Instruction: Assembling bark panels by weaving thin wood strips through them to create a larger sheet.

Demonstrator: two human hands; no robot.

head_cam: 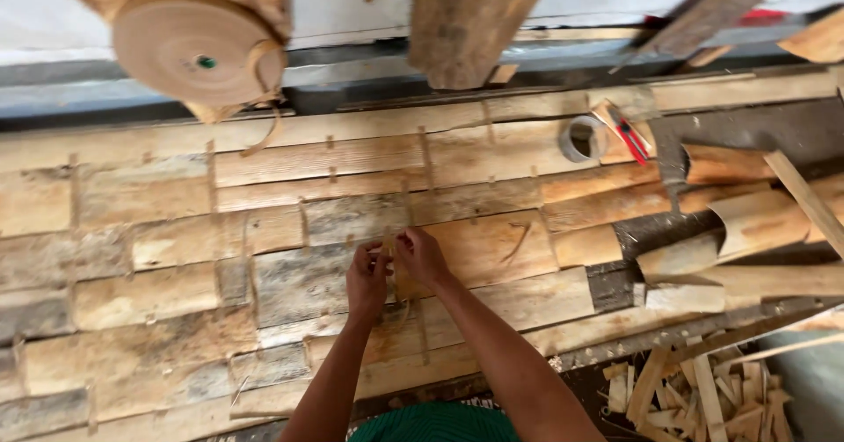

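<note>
Thin strip (392, 241) pinched by both hands' fingers (384, 253), over bamboo panel (176, 292)

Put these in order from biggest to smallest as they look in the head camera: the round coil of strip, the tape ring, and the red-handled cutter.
1. Coil of strip, though it sits nearer the camera.
2. Tape ring and red-handled cutter: too alike to rank.

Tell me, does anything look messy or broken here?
Yes. A heap of wood offcuts lies scattered at lower right, and several curved slats sit loose and crooked beside the neatly tied panel that both hands work on.
</note>
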